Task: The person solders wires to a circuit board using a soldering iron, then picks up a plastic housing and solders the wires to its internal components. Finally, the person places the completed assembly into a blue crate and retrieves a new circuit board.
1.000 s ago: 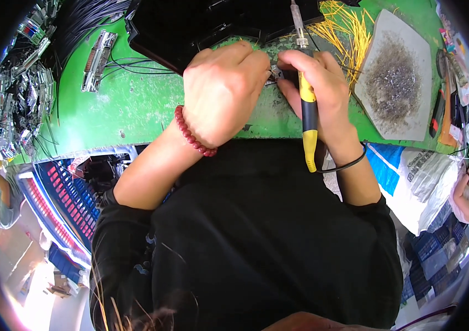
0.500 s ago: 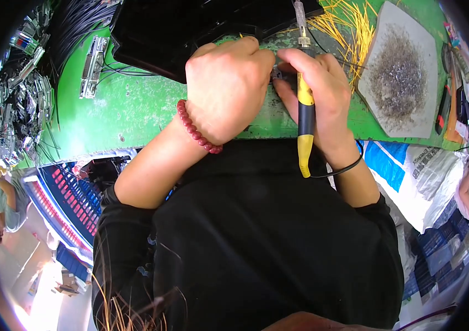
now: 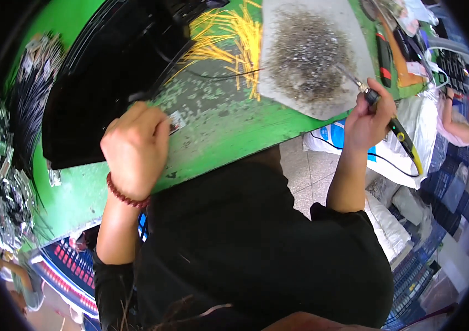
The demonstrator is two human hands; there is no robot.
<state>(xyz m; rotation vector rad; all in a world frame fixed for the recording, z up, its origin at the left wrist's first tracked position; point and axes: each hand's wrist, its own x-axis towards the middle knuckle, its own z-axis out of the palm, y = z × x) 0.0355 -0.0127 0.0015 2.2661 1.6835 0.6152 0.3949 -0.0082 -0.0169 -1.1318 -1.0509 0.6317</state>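
My right hand (image 3: 368, 120) grips a yellow-and-black soldering iron (image 3: 404, 139), its metal tip over the grey slab (image 3: 320, 108), whose middle is covered with dark specks and bits. Whether the tip touches the slab I cannot tell. My left hand (image 3: 135, 144), with a red bead bracelet at the wrist, is closed at the near edge of a large glossy black plastic part (image 3: 88, 105). Whatever its fingers hold is hidden. Beside those fingers a small silvery piece (image 3: 176, 122) shows on the green table (image 3: 218, 144).
Thin yellow strips (image 3: 251, 41) lie between the black part and the slab. Bundled dark wires (image 3: 36, 71) and a heap of shiny clear pieces (image 3: 4, 185) occupy the left side. The iron's cord hangs past white bags (image 3: 430, 118). Other people appear at both sides.
My right hand has carried the soldering iron away from my left hand, rightward to the slab. The view has turned and shifted right. My left hand stays closed near the black part.
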